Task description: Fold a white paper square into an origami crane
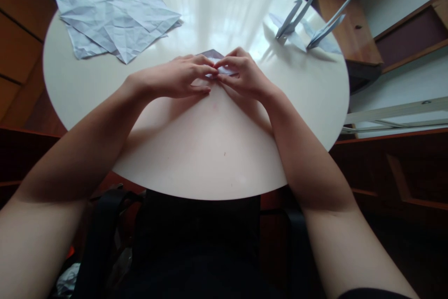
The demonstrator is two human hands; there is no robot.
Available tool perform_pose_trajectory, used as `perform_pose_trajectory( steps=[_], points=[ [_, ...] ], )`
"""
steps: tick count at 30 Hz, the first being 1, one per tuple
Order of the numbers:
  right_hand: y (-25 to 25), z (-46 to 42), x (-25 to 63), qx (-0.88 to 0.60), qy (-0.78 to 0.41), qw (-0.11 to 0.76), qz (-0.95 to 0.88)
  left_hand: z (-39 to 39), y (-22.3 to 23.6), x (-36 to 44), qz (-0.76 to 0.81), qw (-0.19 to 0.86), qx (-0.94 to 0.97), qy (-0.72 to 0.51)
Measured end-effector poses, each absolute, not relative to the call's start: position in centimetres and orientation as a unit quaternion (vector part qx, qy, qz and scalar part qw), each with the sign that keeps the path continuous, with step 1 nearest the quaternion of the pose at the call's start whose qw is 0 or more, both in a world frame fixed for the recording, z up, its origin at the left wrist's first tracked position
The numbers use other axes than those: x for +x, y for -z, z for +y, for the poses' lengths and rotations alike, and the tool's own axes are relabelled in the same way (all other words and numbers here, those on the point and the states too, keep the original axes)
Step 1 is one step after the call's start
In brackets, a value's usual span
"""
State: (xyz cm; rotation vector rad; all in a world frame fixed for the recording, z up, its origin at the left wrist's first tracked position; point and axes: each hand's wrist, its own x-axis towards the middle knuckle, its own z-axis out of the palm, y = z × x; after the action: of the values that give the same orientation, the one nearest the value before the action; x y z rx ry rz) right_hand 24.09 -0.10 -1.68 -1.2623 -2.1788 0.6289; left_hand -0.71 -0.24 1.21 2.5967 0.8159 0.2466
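A small piece of folded white paper [213, 53] lies near the middle of the round table, mostly covered by my fingers. My left hand [182, 76] comes in from the left, its fingertips pressed on the paper's near part and its thumb a little below them. From the other side my right hand [247, 73] pinches the paper with thumb and forefinger. The fingertips of both hands meet at the paper's centre. The exact folds under them are hidden.
Creased sheets of paper [115, 19] lie overlapping at the table's far left. Two folded paper cranes [289, 28] stand at the far right. The white table [206, 149] has a curved near edge. A wooden cabinet [350, 28] stands beyond it on the right.
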Motion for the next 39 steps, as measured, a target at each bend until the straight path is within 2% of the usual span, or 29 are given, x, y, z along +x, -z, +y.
perform_pose_trajectory(
  steps=[6,39],
  points=[
    [0.5,-0.7,23.9,-0.468,-0.225,0.244,-0.819,-0.6,-1.8,-0.6,0.296,0.200,0.931,-0.082],
    [1.8,-0.5,24.0,-0.469,-0.186,0.267,-0.821,-0.7,-1.4,-0.4,0.313,0.150,0.936,-0.067]
  ],
)
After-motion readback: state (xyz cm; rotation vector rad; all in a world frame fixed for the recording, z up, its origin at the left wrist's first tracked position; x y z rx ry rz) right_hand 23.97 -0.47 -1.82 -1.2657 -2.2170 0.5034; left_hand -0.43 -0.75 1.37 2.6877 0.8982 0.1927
